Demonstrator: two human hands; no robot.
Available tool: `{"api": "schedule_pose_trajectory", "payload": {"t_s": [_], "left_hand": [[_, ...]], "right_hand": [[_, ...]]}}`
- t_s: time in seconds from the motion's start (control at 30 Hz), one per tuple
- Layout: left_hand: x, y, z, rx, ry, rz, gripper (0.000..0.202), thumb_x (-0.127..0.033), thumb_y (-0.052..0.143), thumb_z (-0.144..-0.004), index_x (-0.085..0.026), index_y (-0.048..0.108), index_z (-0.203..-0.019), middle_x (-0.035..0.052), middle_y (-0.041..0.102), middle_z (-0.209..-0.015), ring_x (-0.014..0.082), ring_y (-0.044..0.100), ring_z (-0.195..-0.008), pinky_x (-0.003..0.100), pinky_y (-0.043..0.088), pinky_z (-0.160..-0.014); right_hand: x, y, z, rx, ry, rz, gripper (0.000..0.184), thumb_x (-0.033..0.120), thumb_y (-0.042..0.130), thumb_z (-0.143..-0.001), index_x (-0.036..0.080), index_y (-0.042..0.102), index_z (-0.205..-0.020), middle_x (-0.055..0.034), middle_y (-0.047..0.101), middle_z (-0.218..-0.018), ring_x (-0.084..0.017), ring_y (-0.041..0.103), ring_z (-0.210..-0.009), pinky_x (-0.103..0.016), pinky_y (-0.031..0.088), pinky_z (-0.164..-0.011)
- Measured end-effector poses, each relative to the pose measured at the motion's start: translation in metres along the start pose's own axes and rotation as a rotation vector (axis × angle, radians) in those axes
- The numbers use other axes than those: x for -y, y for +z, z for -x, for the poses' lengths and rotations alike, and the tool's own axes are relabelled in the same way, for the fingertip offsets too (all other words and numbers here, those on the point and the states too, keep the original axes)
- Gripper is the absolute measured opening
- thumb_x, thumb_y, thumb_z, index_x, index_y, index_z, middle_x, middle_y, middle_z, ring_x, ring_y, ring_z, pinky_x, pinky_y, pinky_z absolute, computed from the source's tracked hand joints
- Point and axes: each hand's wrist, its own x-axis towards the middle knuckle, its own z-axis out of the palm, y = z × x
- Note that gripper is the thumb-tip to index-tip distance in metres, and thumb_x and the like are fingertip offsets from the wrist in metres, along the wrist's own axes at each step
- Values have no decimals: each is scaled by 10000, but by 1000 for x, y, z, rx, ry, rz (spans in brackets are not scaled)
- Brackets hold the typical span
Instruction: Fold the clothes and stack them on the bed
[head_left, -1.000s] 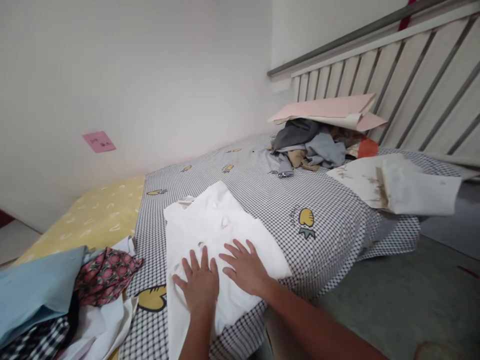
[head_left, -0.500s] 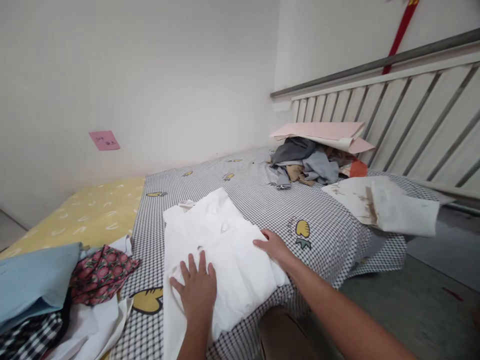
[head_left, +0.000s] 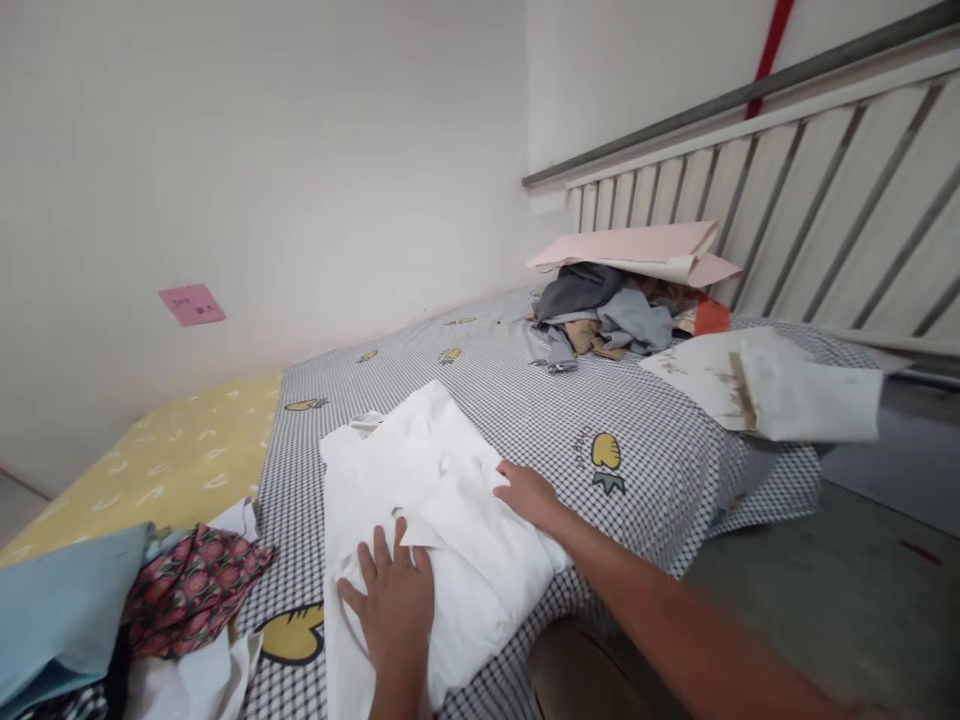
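A white shirt [head_left: 420, 470] lies partly folded on the checked bed cover, with loose wrinkles and a raised flap across its middle. My left hand [head_left: 397, 590] rests flat on the shirt's lower left part, fingers spread. At the shirt's right edge, my right hand [head_left: 529, 495] pinches the cloth, thumb on top and the other fingers mostly hidden.
Left of the shirt lie a light blue cloth [head_left: 67, 600] and a red floral cloth [head_left: 199, 585]. A heap of grey clothes [head_left: 637, 318] sits at the back right under pink card [head_left: 630, 242]. White stained sheets [head_left: 814, 395] overhang the bed's right edge.
My right hand has drawn the shirt's right edge slightly leftward, and a flap of cloth now stands over the tips of my left fingers. The camera view has tilted a little.
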Motion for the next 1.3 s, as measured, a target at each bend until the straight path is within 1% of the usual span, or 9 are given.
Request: {"api": "schedule_pose_trajectory", "payload": {"t_s": [0.07,0.2,0.3,0.43,0.6,0.8,0.93,1.17,1.3], "left_hand": [[-1,-3,-1,19,-5,24,546,-381,270,-1023,-280,484,-1515,115,441,-1615,376,335,-1511,743,240,-1162],[-4,-11,-2,63,-17,80,584,-412,227,-1023,-244,454,-1533,132,416,-1627,388,312,-1516,758,217,-1160],[-6,-17,-3,113,-42,128,591,-426,226,-1020,-256,429,-1548,129,394,-1641,383,289,-1529,752,193,-1172],[-9,-22,-3,126,-48,145,594,-446,226,-1019,-268,424,-1550,123,390,-1644,366,276,-1537,736,173,-1187],[-9,-21,-5,148,-62,141,627,-479,173,-1020,-266,400,-1563,119,364,-1659,373,272,-1537,736,162,-1189],[-9,-21,-6,135,-55,137,621,-477,183,-1019,-266,419,-1553,121,382,-1649,376,297,-1526,738,181,-1182],[-10,-22,-5,130,-57,125,600,-460,218,-1017,-269,431,-1545,127,397,-1640,373,301,-1525,737,195,-1179],[-9,-22,-5,151,-49,98,626,-468,167,-1021,-259,406,-1560,129,373,-1652,374,272,-1535,741,181,-1183],[-8,-21,-5,164,-47,93,631,-472,155,-1024,-259,395,-1567,126,355,-1661,378,257,-1540,735,174,-1187]], "right_hand": [[-4,-5,-10,-5,27,-25,231,173,759,-675,233,673,-881,-1,690,-840,-213,644,-890,-309,478,-786],[-22,-29,-7,-4,76,-185,238,338,610,-869,237,657,-1080,-13,693,-929,-152,652,-799,-259,509,-684],[-43,-57,24,-45,107,-294,295,460,493,-919,211,634,-985,-31,652,-859,-138,623,-686,-234,477,-557],[-68,-82,85,-5,150,-384,411,595,531,-858,204,630,-938,76,445,-594,-98,390,-440,-218,260,-397],[-76,-71,128,187,160,-487,395,514,697,-760,241,604,-1030,108,460,-616,-87,410,-466,-212,267,-430],[-83,-46,125,100,119,-474,324,376,709,-705,255,580,-977,107,477,-636,-98,446,-503,-221,341,-468],[-87,-45,123,79,132,-435,209,395,676,-724,244,549,-796,96,476,-578,-101,424,-478,-234,347,-472],[-72,-78,113,-40,31,-265,189,369,628,-734,260,476,-712,77,481,-581,-133,474,-525,-265,380,-522],[-88,-105,107,-187,-26,30,186,368,623,-740,262,482,-680,45,510,-592,-172,509,-598,-301,413,-601]]}}
